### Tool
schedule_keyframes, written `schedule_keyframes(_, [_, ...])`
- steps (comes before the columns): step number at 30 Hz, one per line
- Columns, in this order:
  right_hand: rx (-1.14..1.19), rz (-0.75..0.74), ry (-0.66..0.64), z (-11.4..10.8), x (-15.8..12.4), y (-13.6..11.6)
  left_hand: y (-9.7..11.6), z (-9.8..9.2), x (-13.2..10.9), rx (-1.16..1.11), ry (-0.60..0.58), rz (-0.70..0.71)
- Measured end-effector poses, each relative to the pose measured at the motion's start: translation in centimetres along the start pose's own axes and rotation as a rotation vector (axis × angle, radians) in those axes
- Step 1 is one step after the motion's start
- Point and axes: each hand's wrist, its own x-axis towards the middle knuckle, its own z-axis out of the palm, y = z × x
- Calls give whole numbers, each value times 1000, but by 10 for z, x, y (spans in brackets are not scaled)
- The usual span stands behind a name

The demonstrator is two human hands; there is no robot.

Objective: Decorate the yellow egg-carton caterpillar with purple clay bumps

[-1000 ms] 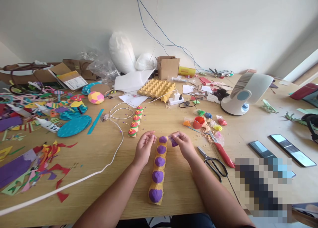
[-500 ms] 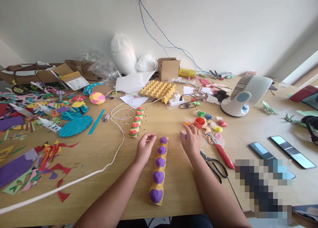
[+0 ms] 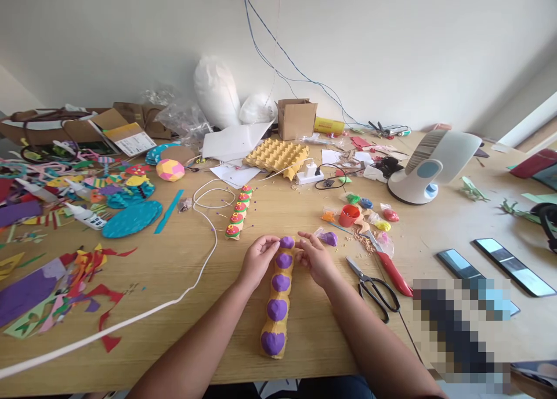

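A strip of egg carton (image 3: pixel 278 295) lies lengthwise in front of me, its bumps capped with purple clay (image 3: pixel 281 282). At its far end, my left hand (image 3: pixel 257 261) is closed, thumb and fingers pressed together against the left side of the last cap. My right hand (image 3: pixel 318 263) is on the other side of that end. Its index finger reaches to the strip's edge, and the other fingers are loosely bent and apart. Just beyond the right hand is a bag of purple clay (image 3: pixel 328 238). Farther left stands a decorated red and green carton strip (image 3: pixel 238 212).
Black scissors (image 3: pixel 373 286) and a red-handled tool (image 3: pixel 394 273) lie right of my right arm. A red cup (image 3: pixel 348 215) stands among small clay bags. A white cable (image 3: pixel 183 294) crosses the left side. Behind are an egg tray (image 3: pixel 276 156) and a white fan (image 3: pixel 429 170).
My right hand has moved left from the bag of purple clay to the strip's far end. My left hand has shifted slightly right, onto the last purple cap.
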Motion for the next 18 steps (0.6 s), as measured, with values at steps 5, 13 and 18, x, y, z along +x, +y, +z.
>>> schedule_keyframes(5, [302, 111, -120, 7, -7, -4, 9, 2, -3, -248, -53, -127])
schedule_keyframes(13, [200, 2, -224, 15, -13, -5, 21, -2, -6, -448, -170, -302])
schedule_keyframes(18, [93, -43, -239, 19, -14, -2, 27, -1, -10, -553, -224, -371])
